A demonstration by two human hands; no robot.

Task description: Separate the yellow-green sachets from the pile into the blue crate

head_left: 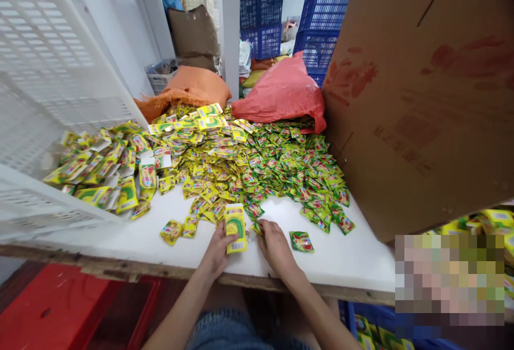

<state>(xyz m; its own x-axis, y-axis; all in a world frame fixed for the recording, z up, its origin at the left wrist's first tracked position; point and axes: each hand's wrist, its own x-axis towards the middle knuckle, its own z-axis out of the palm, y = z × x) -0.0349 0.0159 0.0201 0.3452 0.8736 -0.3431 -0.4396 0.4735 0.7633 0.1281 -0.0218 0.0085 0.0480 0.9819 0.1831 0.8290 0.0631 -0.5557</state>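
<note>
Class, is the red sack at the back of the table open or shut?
Open: the red sack has its mouth facing forward, with packets showing under the rim.

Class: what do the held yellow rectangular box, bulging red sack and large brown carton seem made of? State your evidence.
Held yellow rectangular box: probably smooth printed card; crisp edges. Bulging red sack: seemingly shiny plastic, weave unclear; creased highlights. Large brown carton: likely matt cardboard; stiff panel.
</note>
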